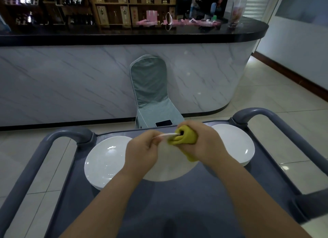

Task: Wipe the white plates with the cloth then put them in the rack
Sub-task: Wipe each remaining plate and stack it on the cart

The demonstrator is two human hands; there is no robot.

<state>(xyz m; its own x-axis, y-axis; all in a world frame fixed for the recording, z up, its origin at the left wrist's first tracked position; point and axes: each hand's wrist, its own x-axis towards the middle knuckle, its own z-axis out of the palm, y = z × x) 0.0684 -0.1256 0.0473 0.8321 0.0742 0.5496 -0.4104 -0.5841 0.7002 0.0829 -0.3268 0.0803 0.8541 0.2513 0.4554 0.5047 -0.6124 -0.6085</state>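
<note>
While the left hand (142, 150) curls its fingers round the rim of a round white ceramic plate (168, 170), the right hand (204, 143) clutches a bunched yellow-green cloth (184, 138) against the same rim, just beside the left hand's knuckles. Thumb and fingers of the right hand are wrapped round the cloth, and the cloth folds over the plate's far edge, so that a thin white line of rim shows between the two hands. This plate is held up above the dark grey tray top of a grey plastic service cart (204, 193), over its middle.

To the left, a stack of white plates (104, 159) sits on the tray near a rounded grey cart handle (35, 159). To the right, a second stack of white plates (236, 143) sits on the tray, partly hidden behind the right wrist.

Beyond the cart stands a chair in a grey-green fabric cover (150, 88), with a black phone (163, 123) lying flat on its seat. Behind the chair runs a curved counter with a white marbled front (71, 81) and a black top, and wooden shelves of bottles (53, 7) rise behind that.
</note>
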